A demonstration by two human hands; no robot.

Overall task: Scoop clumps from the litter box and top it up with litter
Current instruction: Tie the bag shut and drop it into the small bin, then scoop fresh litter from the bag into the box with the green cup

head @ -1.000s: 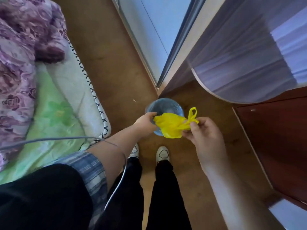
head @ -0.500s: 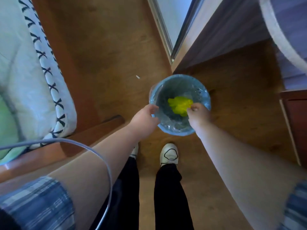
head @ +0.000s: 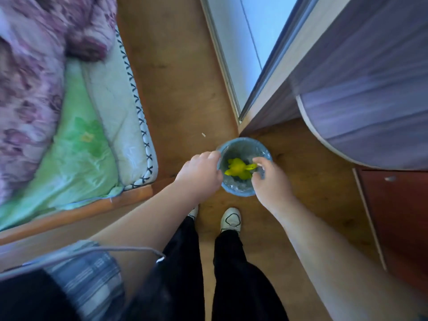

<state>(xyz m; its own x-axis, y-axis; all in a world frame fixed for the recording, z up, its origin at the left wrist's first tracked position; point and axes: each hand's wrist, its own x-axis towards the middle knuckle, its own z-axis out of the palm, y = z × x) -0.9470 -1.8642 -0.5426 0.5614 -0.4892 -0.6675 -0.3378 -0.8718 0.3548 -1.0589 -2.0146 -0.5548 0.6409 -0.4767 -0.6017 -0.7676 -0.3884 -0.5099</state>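
1. Though no litter box shows anywhere, far left is just a bed (head: 115, 117) w/ a purple floral quilt (head: 30, 77); nothing task-related there.
2. Left hand (head: 200, 173): fingers curled over the left rim of the bin (head: 240, 193), gripping it, prob. to steady it.
3. Bin stands on the wood floor (head: 176, 77), just ahead of the person's shoes (head: 230, 220), lined w/ thin clear-ish plastic.
4. Yellow bag (head: 237, 169): bunched up, lying inside the bin on the liner. My guess is it holds the scooped clumps, but contents can't be seen.
5. Right hand (head: 272, 184): over the bin's right rim, a fingertip at the bag's tail end. Can't tell if it pinches the bag or is clear of it; too blurred.
6. Far right: curtain (head: 370, 100) and reddish cabinet (head: 398, 216). No scoop or litter sack visible.
7. Progress (judgement): scooping + disposal look approx. done. Nothing here shows a top-up w/ fresh litter, so I'd count that half as left. Next needs: let go of the bin, get to the box & litter supply, both out of frame.
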